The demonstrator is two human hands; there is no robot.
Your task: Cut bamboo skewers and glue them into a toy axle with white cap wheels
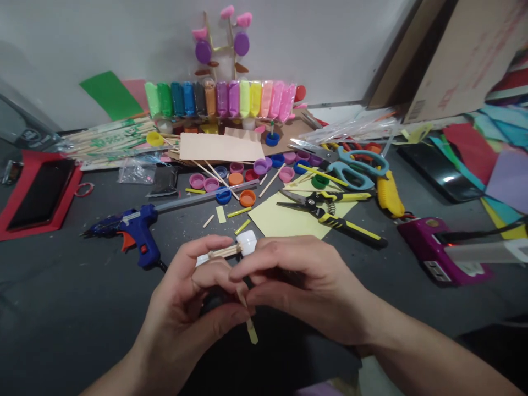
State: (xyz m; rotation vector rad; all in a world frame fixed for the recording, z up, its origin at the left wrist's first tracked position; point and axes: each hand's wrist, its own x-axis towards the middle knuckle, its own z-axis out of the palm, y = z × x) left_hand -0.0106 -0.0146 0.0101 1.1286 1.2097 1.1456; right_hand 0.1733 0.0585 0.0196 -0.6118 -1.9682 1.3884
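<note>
Both hands meet low in the middle of the head view. My left hand point(193, 302) is closed, its thumb and fingers pinching a narrow pale yellow strip point(252, 332) whose end hangs below the fingertips. From the other side my right hand point(305, 286) pinches the same strip, its fingertips touching those of my left hand. Just beyond the fingers is a small piece of light wooden sticks point(226, 252) with a white cap point(247, 242) at its right end; my left fingers partly cover it.
A blue glue gun point(142, 234) lies left. Beyond the hands are yellow paper point(264, 214), black-and-yellow pliers point(342, 224), blue-handled scissors point(355, 168) and coloured bottle caps point(248, 198). A purple device point(437, 247) sits right, and a phone point(41, 193) far left.
</note>
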